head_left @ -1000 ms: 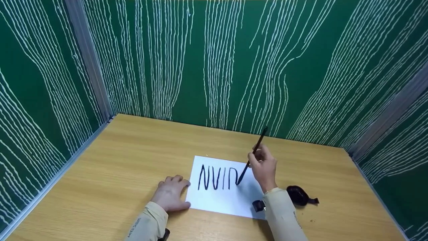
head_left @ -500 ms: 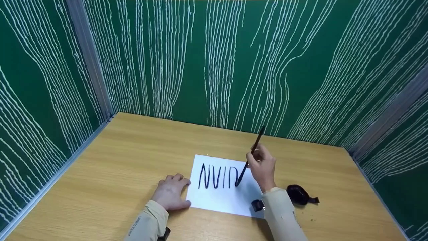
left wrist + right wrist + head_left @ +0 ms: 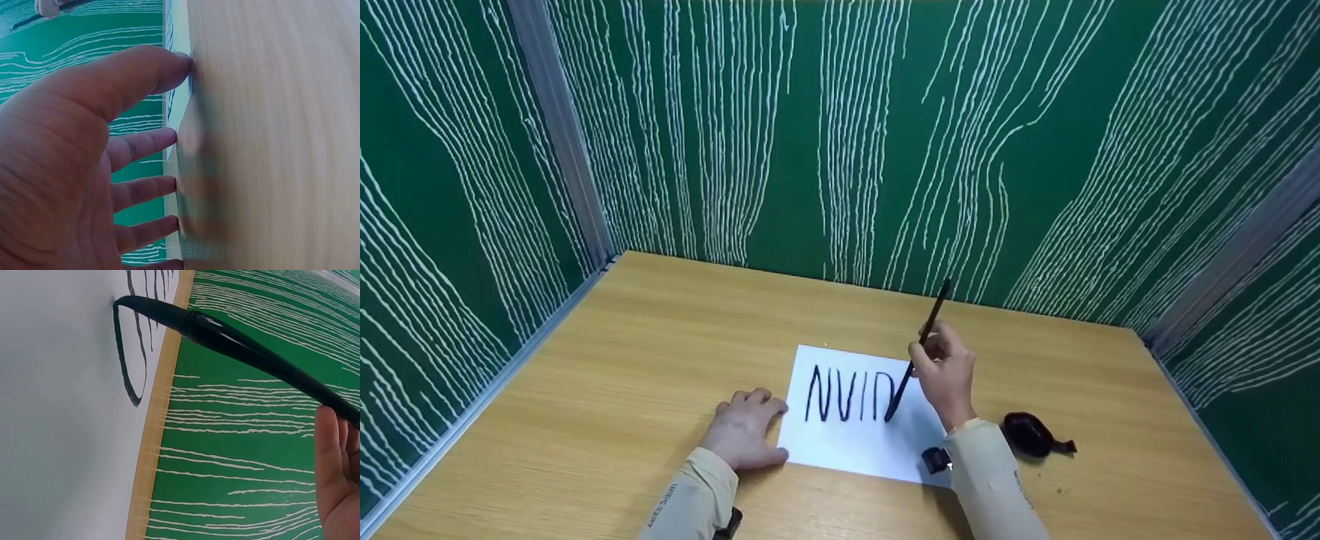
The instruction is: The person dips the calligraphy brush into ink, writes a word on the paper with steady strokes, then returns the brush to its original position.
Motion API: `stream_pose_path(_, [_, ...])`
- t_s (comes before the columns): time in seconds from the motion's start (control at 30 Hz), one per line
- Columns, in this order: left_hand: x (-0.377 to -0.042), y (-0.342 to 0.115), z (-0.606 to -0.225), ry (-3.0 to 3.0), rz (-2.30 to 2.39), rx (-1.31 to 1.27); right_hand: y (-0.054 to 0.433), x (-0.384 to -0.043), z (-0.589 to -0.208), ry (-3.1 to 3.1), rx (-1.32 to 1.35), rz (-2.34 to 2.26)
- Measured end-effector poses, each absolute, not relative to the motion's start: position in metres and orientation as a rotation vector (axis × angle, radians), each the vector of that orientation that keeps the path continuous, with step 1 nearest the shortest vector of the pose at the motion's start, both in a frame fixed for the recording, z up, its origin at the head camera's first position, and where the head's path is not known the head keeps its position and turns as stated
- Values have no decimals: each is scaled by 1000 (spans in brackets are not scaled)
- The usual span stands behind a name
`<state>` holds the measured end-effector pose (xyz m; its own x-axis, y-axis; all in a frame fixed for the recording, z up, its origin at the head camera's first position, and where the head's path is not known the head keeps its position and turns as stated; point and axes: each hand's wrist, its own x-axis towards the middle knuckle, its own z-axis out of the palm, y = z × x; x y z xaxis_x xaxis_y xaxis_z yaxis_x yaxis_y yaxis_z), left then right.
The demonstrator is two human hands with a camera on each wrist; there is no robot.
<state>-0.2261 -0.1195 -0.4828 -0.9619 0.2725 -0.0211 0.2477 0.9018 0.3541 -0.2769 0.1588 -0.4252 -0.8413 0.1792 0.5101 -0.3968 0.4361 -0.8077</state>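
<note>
My right hand [image 3: 949,375] pinches the dark handle of a calligraphy brush [image 3: 936,311], which leans with its top end away from the paper. In the right wrist view, the black tip of the brush [image 3: 152,308] bends against the white paper [image 3: 62,410], at the end of a curved ink stroke. The sheet of paper [image 3: 847,450] bears black letters [image 3: 847,396] reading roughly "NVID". At its left edge, my left hand [image 3: 742,431] rests with fingers spread on the table. The left thumb [image 3: 163,67] touches the edge of the sheet near the lower left corner.
A black dish [image 3: 1027,435] with a short handle stands right of the right forearm on the wooden table [image 3: 660,315]. Small dark specks lie below it. Green walls [image 3: 787,187] with wavy white lines enclose the table's back and sides.
The right hand and brush have moved slightly left and toward me. The tip has drawn the last letter's right-hand stroke lower. The left hand has stayed in place.
</note>
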Motion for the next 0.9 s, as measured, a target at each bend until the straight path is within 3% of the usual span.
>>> stream_pose_path(0.9, [-226,-119,-482,3010,548,389,152,-276,-427,-2159,202,1551])
